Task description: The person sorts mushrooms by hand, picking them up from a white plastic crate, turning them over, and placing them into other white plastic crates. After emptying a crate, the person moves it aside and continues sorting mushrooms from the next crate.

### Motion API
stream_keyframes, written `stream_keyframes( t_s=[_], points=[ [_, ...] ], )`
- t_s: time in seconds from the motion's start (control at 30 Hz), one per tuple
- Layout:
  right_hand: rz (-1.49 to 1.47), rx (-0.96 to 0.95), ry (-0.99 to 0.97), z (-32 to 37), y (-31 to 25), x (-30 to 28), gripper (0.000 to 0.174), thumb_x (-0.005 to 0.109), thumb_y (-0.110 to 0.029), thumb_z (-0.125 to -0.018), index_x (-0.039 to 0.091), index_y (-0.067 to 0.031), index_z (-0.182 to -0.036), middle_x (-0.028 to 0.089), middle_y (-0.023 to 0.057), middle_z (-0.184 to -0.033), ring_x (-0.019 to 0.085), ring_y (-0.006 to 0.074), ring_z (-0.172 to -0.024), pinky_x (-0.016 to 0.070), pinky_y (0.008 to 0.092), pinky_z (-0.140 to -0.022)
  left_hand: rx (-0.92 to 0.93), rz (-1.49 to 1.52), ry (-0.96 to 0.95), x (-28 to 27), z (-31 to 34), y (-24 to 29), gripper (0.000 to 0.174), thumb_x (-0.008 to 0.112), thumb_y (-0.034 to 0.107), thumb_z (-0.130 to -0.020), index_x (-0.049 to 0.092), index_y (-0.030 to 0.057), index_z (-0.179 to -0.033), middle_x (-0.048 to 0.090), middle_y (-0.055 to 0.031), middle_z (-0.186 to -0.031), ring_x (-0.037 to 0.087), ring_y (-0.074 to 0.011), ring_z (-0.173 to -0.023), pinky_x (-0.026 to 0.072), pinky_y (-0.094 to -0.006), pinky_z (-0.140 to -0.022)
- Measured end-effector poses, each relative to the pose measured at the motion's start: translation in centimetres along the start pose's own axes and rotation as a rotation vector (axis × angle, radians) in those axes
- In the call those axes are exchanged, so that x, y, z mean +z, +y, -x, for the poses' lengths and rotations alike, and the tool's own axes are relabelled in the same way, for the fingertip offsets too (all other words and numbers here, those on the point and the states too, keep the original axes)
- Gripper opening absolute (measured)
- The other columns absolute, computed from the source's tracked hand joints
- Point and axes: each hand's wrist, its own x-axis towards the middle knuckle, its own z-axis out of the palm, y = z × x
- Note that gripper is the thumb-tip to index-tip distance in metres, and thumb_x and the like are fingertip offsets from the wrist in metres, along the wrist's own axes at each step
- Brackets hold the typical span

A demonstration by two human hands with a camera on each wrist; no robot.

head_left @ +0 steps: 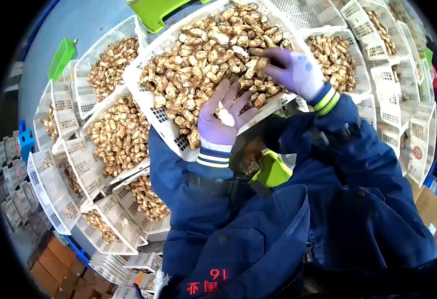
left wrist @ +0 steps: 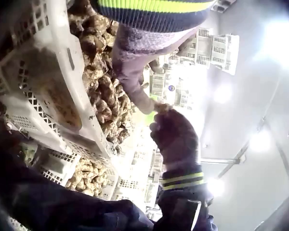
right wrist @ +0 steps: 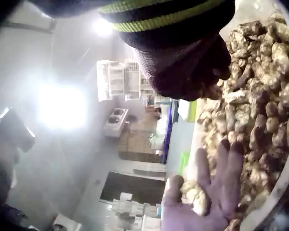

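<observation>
A large white crate (head_left: pixel 151 107) stands heaped with brown-and-cream, lumpy mushrooms (head_left: pixel 191 65). Over its near side my gloved left hand (head_left: pixel 223 117) lies palm up, fingers extended. One pale mushroom (head_left: pixel 225 115) rests on that palm, close by the thumb in the right wrist view, where this same mushroom (right wrist: pixel 196 198) shows larger. To the right, my gloved right hand (head_left: pixel 295 72) pinches a brown mushroom (head_left: pixel 261 63) between thumb and fingers, just above the heap. The right hand (right wrist: pixel 192 72) looks dark in its own wrist view, its fingers bent.
White perforated crates of mushrooms surround the large one, such as a left crate (head_left: pixel 121 132) and a right crate (head_left: pixel 335 62). Green plastic pieces show, one a stand (head_left: pixel 153 12) behind the crate. Cardboard boxes (head_left: pixel 54 261) sit at the lower left.
</observation>
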Motion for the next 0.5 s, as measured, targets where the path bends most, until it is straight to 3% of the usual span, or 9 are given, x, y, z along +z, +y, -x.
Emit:
stream_keyframes(
  t_s=[0.07, 0.1, 0.17, 0.2, 0.23, 0.3, 0.37, 0.4, 0.5],
  points=[
    [-0.043, -0.066, -0.15, 0.4, -2.8, -0.2, 0.043, 0.064, -0.029, -0.088, 0.061, -0.0048, -0.124, 0.069, 0.0126, -0.097, 0.066, 0.0196, -0.091, 0.0515, 0.0311, -0.083, 0.024, 0.067, -0.054, 0.5, 0.0, 0.3, 0.05, 0.051, 0.032, -0.094, 0.047, 0.0047, -0.136, 0.05, -0.0187, -0.137, 0.051, -0.0411, -0.122, 0.0514, -0.0595, -0.088],
    [-0.061, -0.071, -0.045, -0.9, -2.0, -0.1, 0.053, 0.063, -0.041, -0.087, 0.059, -0.0042, -0.125, 0.067, 0.0214, -0.103, 0.066, 0.0322, -0.098, 0.0513, 0.0396, -0.087, 0.037, 0.101, -0.08, 0.7, 0.0, 0.4, 0.05, 0.051, 0.032, -0.095, 0.046, 0.0046, -0.136, 0.051, -0.0177, -0.135, 0.052, -0.0401, -0.12, 0.0524, -0.0587, -0.086],
    [0.288, -0.038, 0.139, -4.2, 1.5, 1.5, 0.048, 0.061, -0.041, -0.088, 0.062, -0.0036, -0.119, 0.067, 0.0213, -0.105, 0.065, 0.0345, -0.098, 0.0516, 0.0433, -0.085, 0.059, 0.106, -0.045, 0.5, 0.2, 0.6, 0.049, 0.051, 0.035, -0.096, 0.048, 0.0047, -0.135, 0.053, -0.0168, -0.132, 0.056, -0.038, -0.115, 0.0547, -0.0539, -0.085],
    [0.507, 0.098, -0.045, -5.6, 2.4, 2.5, 0.04, 0.059, -0.039, -0.089, 0.065, -0.005, -0.109, 0.067, 0.0198, -0.104, 0.065, 0.0342, -0.096, 0.051, 0.0447, -0.085, 0.06, 0.115, -0.032, 0.0, 0.2, 0.6, 0.049, 0.05, 0.035, -0.096, 0.048, 0.0046, -0.134, 0.055, -0.0167, -0.131, 0.057, -0.0375, -0.114, 0.0551, -0.0527, -0.085],
    [0.669, 0.073, -0.113, -6.1, 2.8, 3.7, 0.035, 0.057, -0.036, -0.089, 0.064, -0.0065, -0.106, 0.066, 0.018, -0.106, 0.064, 0.0322, -0.098, 0.0504, 0.0433, -0.085, 0.059, 0.124, -0.018, -0.1, 0.2, 0.7, 0.048, 0.049, 0.036, -0.097, 0.049, 0.0045, -0.134, 0.056, -0.0165, -0.129, 0.058, -0.037, -0.113, 0.0556, -0.0515, -0.085],
    [0.85, 0.055, -0.02, -6.2, 3.2, 5.9, 0.035, 0.056, -0.034, -0.089, 0.062, -0.0058, -0.109, 0.065, 0.0165, -0.109, 0.062, 0.0317, -0.102, 0.0495, 0.0431, -0.087, 0.155, -0.038, 0.007, -0.2, 0.2, 0.4, 0.042, 0.048, 0.032, -0.098, 0.052, 0.0049, -0.13, 0.059, -0.0155, -0.124, 0.059, -0.034, -0.111, 0.0552, -0.0492, -0.086],
    [0.821, 0.167, -0.059, -7.1, 3.7, 6.8, 0.032, 0.055, -0.028, -0.089, 0.062, -0.0049, -0.11, 0.064, 0.0166, -0.11, 0.062, 0.0332, -0.103, 0.0498, 0.0439, -0.087, 0.268, -0.286, 0.047, -0.7, 0.3, -0.3, 0.039, 0.048, 0.029, -0.099, 0.053, 0.005, -0.129, 0.06, -0.0153, -0.124, 0.06, -0.0329, -0.111, 0.0545, -0.0488, -0.087],
    [0.753, 0.144, -0.04, -7.6, 5.0, 6.7, 0.031, 0.055, -0.029, -0.088, 0.061, -0.0041, -0.106, 0.064, 0.0185, -0.106, 0.062, 0.0352, -0.1, 0.0494, 0.0454, -0.086, 0.123, -0.019, 0.056, -1.5, -0.4, 0.2, 0.04, 0.05, 0.028, -0.098, 0.056, 0.0002, -0.126, 0.057, -0.0207, -0.127, 0.055, -0.0397, -0.119, 0.0552, -0.0487, -0.091],
    [0.568, 0.195, -0.071, -7.8, 4.6, 4.3, 0.03, 0.054, -0.026, -0.089, 0.066, -0.009, -0.11, 0.066, 0.0185, -0.11, 0.065, 0.0333, -0.099, 0.05, 0.044, -0.089, 0.218, -0.14, 0.073, -0.5, 0.0, 0.1, 0.043, 0.05, 0.031, -0.097, 0.056, 0.0013, -0.127, 0.056, -0.0174, -0.129, 0.052, -0.0346, -0.123, 0.0508, -0.0531, -0.094]
  ],
)
